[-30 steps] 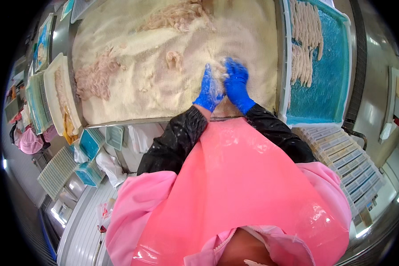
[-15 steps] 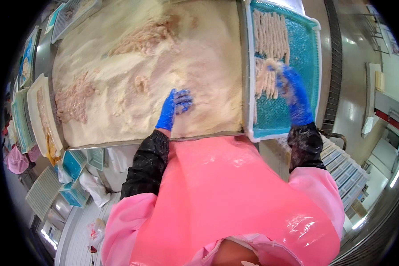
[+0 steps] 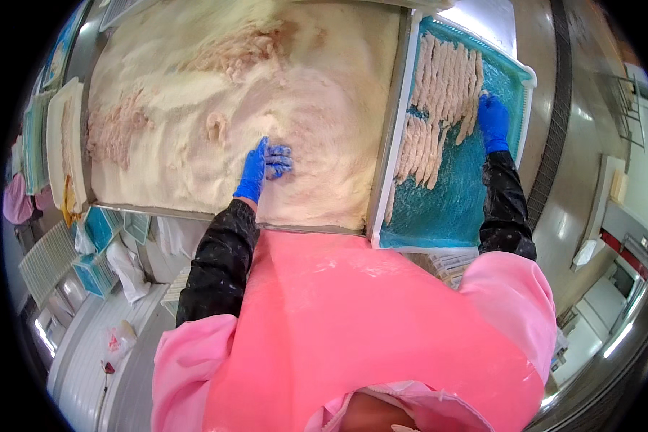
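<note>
The right hand (image 3: 494, 122) has slid off the coated strips (image 3: 450, 79) to just right of their upper row, putting the work there; I can't tell whether its grip holds anything. The left hand (image 3: 257, 169), fingers loosely parted, is at the powder (image 3: 338, 129). Bare tray (image 3: 439, 216) lies nearer the person than the right grip; its rim runs close on the right.

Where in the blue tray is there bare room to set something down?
Most room is in the tray's near part, bordered by the strips, the right hand and the near edge. A smaller patch lies beyond that hand. Crowded: the far left, strips packed side by side.
</note>
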Action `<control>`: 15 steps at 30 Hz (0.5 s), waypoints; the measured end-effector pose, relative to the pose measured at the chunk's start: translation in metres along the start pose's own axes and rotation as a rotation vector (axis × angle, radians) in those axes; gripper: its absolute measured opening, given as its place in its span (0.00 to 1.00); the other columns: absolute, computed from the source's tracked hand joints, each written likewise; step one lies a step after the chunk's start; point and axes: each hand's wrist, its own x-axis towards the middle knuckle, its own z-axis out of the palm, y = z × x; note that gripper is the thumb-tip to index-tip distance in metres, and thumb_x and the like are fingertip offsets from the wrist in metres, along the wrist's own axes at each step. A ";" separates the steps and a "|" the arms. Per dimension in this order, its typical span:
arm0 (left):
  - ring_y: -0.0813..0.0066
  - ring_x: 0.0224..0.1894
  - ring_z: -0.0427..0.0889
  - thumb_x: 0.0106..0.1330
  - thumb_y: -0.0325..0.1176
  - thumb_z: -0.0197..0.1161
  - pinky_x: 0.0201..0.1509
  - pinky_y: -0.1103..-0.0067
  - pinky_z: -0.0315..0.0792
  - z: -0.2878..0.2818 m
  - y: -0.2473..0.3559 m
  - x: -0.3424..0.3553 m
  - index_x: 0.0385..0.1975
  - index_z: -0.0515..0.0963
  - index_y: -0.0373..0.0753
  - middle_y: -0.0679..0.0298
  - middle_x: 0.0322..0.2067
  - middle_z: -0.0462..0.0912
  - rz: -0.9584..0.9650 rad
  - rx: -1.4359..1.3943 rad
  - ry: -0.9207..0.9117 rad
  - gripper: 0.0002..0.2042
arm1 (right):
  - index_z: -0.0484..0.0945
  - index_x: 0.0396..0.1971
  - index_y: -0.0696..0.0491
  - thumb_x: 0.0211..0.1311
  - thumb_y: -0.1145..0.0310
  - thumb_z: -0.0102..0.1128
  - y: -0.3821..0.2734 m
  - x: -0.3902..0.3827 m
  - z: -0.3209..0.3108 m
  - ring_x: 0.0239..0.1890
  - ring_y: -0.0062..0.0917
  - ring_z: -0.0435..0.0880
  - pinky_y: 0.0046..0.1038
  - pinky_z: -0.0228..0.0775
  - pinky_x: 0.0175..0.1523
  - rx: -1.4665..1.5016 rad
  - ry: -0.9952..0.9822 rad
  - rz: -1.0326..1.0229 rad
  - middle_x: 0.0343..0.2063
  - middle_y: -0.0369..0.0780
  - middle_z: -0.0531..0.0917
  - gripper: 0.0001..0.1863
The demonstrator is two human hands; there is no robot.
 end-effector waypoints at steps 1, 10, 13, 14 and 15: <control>0.67 0.27 0.81 0.67 0.53 0.43 0.33 0.75 0.77 0.003 0.004 -0.001 0.38 0.76 0.30 0.56 0.29 0.82 -0.011 0.016 0.015 0.27 | 0.77 0.42 0.56 0.62 0.57 0.47 0.002 0.005 -0.005 0.39 0.45 0.79 0.37 0.70 0.45 0.058 0.014 0.028 0.37 0.52 0.80 0.19; 0.67 0.26 0.81 0.66 0.53 0.45 0.32 0.75 0.77 -0.005 -0.001 0.013 0.39 0.76 0.28 0.55 0.27 0.81 -0.056 0.028 -0.015 0.28 | 0.75 0.45 0.57 0.61 0.68 0.46 0.063 0.055 0.027 0.24 0.19 0.76 0.22 0.70 0.33 0.505 -0.217 0.109 0.27 0.39 0.80 0.16; 0.68 0.26 0.81 0.66 0.53 0.45 0.31 0.77 0.77 -0.006 -0.001 0.011 0.40 0.75 0.28 0.56 0.27 0.81 -0.072 0.020 -0.036 0.28 | 0.75 0.44 0.58 0.61 0.67 0.47 0.043 0.004 0.010 0.24 0.21 0.77 0.23 0.70 0.32 0.472 -0.254 0.091 0.26 0.40 0.80 0.15; 0.69 0.26 0.81 0.66 0.53 0.45 0.31 0.78 0.76 -0.003 0.000 0.009 0.40 0.75 0.28 0.57 0.27 0.81 -0.073 0.019 -0.048 0.27 | 0.76 0.43 0.59 0.60 0.67 0.52 0.063 0.001 0.021 0.28 0.21 0.77 0.24 0.70 0.33 0.505 -0.215 0.152 0.28 0.40 0.81 0.14; 0.69 0.27 0.81 0.66 0.52 0.45 0.31 0.79 0.76 -0.009 -0.004 0.012 0.40 0.75 0.28 0.57 0.28 0.81 -0.077 -0.026 -0.112 0.27 | 0.76 0.43 0.59 0.59 0.69 0.53 0.041 -0.011 0.013 0.29 0.21 0.78 0.25 0.70 0.34 0.348 -0.058 0.012 0.30 0.41 0.81 0.14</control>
